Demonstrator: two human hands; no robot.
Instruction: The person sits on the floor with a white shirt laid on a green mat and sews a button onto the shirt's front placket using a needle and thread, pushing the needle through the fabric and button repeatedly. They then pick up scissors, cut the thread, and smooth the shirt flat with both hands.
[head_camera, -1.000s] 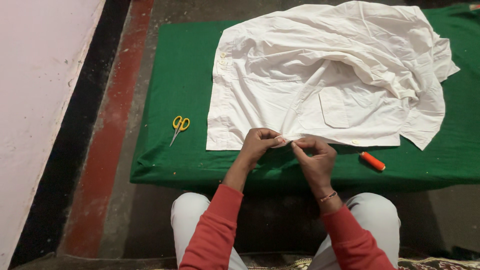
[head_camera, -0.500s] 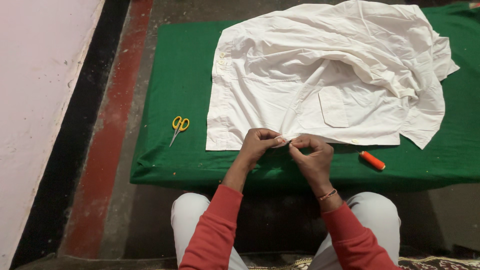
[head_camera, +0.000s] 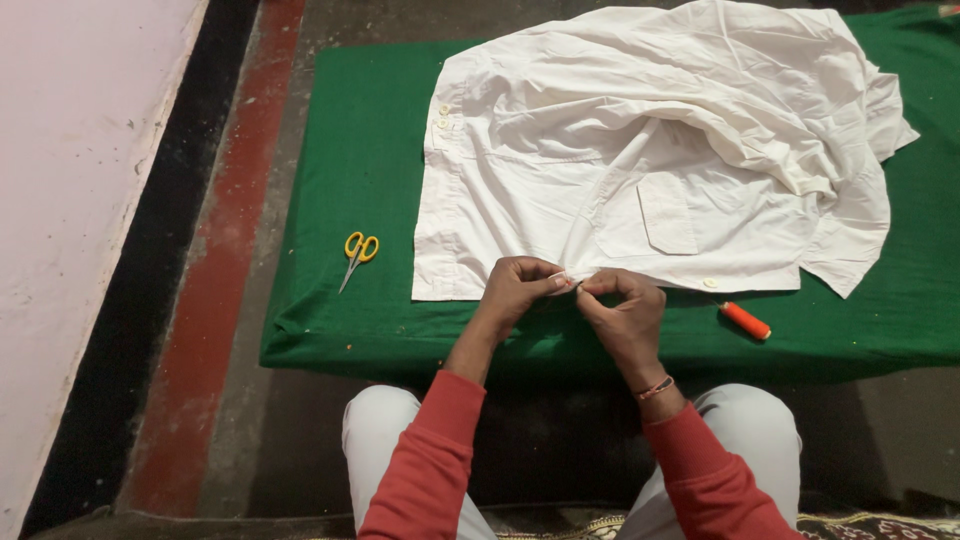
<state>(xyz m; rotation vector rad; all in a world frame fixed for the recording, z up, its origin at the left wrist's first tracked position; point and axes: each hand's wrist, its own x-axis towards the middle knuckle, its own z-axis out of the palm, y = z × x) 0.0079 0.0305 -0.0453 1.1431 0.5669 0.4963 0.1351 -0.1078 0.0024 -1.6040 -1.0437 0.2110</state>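
Observation:
A crumpled white shirt (head_camera: 650, 150) with a chest pocket lies spread on a green cloth-covered surface (head_camera: 370, 160). My left hand (head_camera: 515, 290) and my right hand (head_camera: 622, 310) meet at the shirt's near edge, fingertips pinched together on a small fold of the fabric. Whether a needle sits between the fingers is too small to tell. Both arms wear red sleeves, and a thin bracelet circles my right wrist.
Yellow-handled scissors (head_camera: 358, 255) lie on the green cloth left of the shirt. An orange thread spool (head_camera: 746, 320) rests to the right of my hands near the front edge. A dark floor with a red stripe (head_camera: 215, 260) runs along the left, beside a pale wall.
My hands stay at the shirt's near edge; only the fingers shift slightly on the pinched fabric. Shirt, scissors and spool have not moved.

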